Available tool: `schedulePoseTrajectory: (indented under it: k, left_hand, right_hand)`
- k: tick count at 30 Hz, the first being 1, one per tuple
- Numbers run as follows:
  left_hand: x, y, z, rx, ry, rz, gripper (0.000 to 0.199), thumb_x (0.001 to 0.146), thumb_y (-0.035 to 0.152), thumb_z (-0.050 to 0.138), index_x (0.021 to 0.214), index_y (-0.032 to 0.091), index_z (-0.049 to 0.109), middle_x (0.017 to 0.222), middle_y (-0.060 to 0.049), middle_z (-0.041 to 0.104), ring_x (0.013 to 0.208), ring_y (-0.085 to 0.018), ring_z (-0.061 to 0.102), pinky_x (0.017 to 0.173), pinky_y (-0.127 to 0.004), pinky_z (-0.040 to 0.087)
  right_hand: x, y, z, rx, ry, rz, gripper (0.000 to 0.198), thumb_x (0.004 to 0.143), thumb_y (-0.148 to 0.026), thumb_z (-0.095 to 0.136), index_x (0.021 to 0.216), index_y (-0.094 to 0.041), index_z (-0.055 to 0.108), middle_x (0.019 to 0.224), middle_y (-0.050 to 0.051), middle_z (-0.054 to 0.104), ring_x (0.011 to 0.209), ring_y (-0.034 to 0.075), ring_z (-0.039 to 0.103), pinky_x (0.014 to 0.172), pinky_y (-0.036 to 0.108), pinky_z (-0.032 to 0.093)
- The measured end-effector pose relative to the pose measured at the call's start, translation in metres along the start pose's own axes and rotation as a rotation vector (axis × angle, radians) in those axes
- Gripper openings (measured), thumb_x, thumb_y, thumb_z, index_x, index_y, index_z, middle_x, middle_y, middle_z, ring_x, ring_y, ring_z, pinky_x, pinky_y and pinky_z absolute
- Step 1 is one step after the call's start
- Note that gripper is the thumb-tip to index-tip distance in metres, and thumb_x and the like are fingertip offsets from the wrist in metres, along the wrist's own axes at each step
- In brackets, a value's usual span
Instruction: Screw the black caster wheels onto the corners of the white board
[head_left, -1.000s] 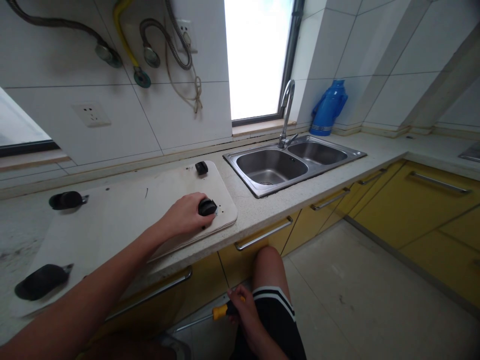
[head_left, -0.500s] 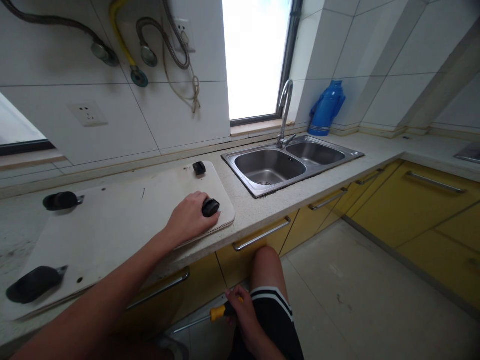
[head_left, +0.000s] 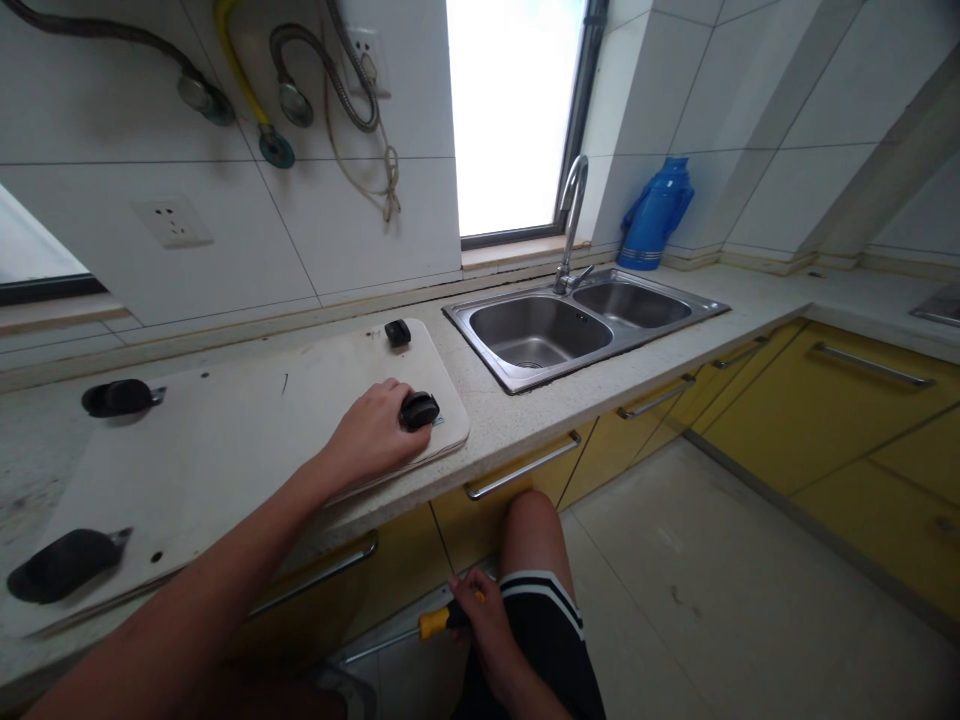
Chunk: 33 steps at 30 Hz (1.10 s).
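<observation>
A white board [head_left: 247,430] lies on the counter with black casters on it, wheels up. My left hand [head_left: 379,428] is closed round the black caster [head_left: 418,410] at the board's near right corner; some fingers are hidden behind it. A bit of its metal plate shows on the board to the right. The other casters are a small one [head_left: 397,333] at the far right corner and two larger ones [head_left: 67,567] on the left. Low by my knee, my right hand [head_left: 487,625] grips a yellow and black screwdriver [head_left: 433,624], its shaft pointing left.
A double steel sink [head_left: 525,380] with a tap [head_left: 571,230] is set in the counter to the right. Behind it stands a blue thermos flask [head_left: 654,220]. Yellow drawers with metal handles [head_left: 525,466] run below. Hoses [head_left: 292,45] and sockets [head_left: 171,222] are on the tiled wall.
My left hand and the near right caster's wheel have shifted slightly left, and the caster's plate now shows to the right. My right hand holds the screwdriver as before.
</observation>
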<state>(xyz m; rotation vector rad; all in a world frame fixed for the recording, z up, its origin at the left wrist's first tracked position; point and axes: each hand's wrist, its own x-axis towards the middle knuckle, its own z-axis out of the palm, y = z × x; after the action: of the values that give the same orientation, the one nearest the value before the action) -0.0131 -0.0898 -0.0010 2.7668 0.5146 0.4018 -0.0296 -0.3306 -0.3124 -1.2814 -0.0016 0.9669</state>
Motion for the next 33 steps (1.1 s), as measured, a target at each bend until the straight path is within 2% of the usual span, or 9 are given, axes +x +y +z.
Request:
schedulePoseTrajectory:
  k: [13,18,24,28,33]
  left_hand:
    - [-0.004,-0.001,-0.002,-0.015,-0.018,-0.015,0.026,0.086,0.046,0.067,0.098,0.023,0.061,0.108,-0.014,0.071,0.102,-0.036,0.067,0.090,-0.052,0.054]
    - [-0.007,-0.002,-0.002,-0.076,0.009,-0.007,0.039,0.085,0.049,0.073,0.112,0.023,0.064,0.118,-0.013,0.073,0.110,-0.037,0.068,0.098,-0.055,0.055]
    - [-0.011,-0.001,0.001,-0.085,0.032,0.018,0.050,0.087,0.054,0.074,0.124,0.021,0.064,0.125,-0.015,0.072,0.116,-0.039,0.067,0.104,-0.057,0.055]
    - [-0.013,0.003,0.007,-0.053,0.044,0.006,0.063,0.089,0.055,0.075,0.137,0.017,0.062,0.133,-0.018,0.069,0.122,-0.041,0.066,0.108,-0.060,0.053]
    - [-0.017,0.011,0.012,-0.012,0.084,-0.014,0.061,0.091,0.050,0.077,0.141,0.021,0.060,0.137,-0.018,0.069,0.126,-0.042,0.066,0.109,-0.058,0.053]
  right_hand:
    - [-0.002,-0.001,0.000,0.006,0.009,0.000,0.082,0.057,-0.090,0.092,0.077,-0.024,0.048,0.062,-0.009,0.053,0.046,0.009,0.053,0.043,0.022,0.040]
    - [-0.003,-0.004,0.000,0.002,0.019,-0.002,0.082,0.057,-0.089,0.094,0.076,-0.024,0.048,0.066,-0.008,0.053,0.048,0.008,0.052,0.044,0.022,0.041]
    - [-0.003,-0.004,0.001,-0.022,0.036,-0.005,0.088,0.046,-0.095,0.093,0.072,-0.024,0.048,0.069,-0.007,0.048,0.055,0.009,0.050,0.043,0.023,0.043]
    - [-0.003,-0.003,0.001,-0.041,0.043,-0.006,0.086,0.048,-0.093,0.093,0.073,-0.024,0.049,0.070,-0.007,0.047,0.056,0.009,0.048,0.045,0.023,0.045]
    - [0.000,0.000,0.000,-0.060,0.040,-0.011,0.087,0.046,-0.093,0.094,0.071,-0.024,0.047,0.069,-0.006,0.046,0.056,0.009,0.048,0.043,0.022,0.042]
